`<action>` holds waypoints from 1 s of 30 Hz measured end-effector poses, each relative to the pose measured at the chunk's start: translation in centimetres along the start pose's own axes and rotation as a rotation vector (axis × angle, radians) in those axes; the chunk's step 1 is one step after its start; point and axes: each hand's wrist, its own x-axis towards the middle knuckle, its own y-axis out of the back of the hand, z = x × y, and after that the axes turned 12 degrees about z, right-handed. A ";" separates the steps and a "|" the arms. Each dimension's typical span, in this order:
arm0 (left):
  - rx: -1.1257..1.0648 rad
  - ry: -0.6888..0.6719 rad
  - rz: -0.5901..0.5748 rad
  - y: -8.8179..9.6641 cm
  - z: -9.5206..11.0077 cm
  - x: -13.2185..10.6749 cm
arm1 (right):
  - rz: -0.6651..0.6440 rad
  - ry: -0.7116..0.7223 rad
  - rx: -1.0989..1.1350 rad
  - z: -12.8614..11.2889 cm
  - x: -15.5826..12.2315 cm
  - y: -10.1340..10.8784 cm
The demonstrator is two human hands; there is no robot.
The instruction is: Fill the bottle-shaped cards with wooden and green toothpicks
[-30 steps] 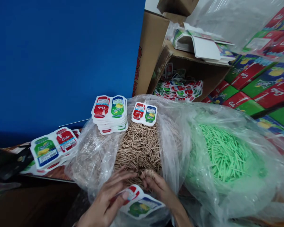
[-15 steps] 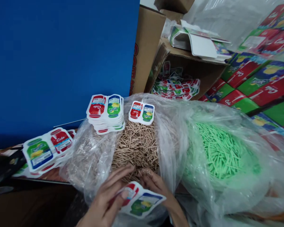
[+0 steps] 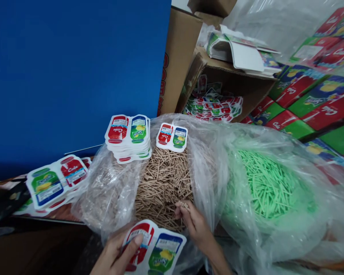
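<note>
left hand (image 3: 116,250) is grasping the Cola-and-Sprite card (image 3: 154,248) by its Cola end | right hand (image 3: 197,226) is pinching some brown sticks (image 3: 185,205) at the open plastic bag (image 3: 205,183) | card is lying leftward and body-side of right hand, long axis running crosswise, Sprite end pointing rightward, apart

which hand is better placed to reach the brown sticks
Likely the right hand: it is at the pile of brown sticks, pinching a few, while the left hand is occupied holding a printed card.
</note>
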 end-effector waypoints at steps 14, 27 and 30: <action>-0.462 0.422 0.178 -0.6 -0.4 1.9 | 0.054 0.025 0.131 -0.2 -1.0 -0.1; -0.414 0.480 0.115 -1.3 -0.6 2.1 | 0.078 0.022 0.143 0.0 -1.3 0.1; -0.419 0.486 0.111 -1.3 -0.4 2.0 | 0.084 0.029 0.145 -0.2 -1.3 0.1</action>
